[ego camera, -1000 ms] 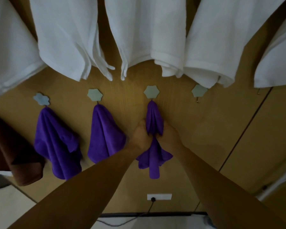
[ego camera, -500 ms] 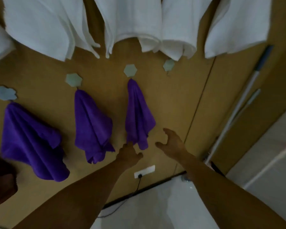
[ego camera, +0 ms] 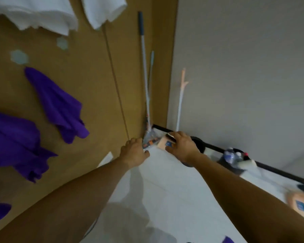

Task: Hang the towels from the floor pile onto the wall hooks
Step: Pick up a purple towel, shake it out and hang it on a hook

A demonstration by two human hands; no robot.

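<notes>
Wood-panelled wall (ego camera: 95, 76), left, bears a purple towel (ego camera: 60, 106) draped by one corner from a hexagonal hook (ego camera: 19, 57) so it hangs free; I read left hand (ego camera: 134, 152) and right hand (ego camera: 182, 146) as empty, fingers relaxed, above the pale floor (ego camera: 165, 199), free for the purple scrap (ego camera: 227, 240) below, probably the pile.
</notes>
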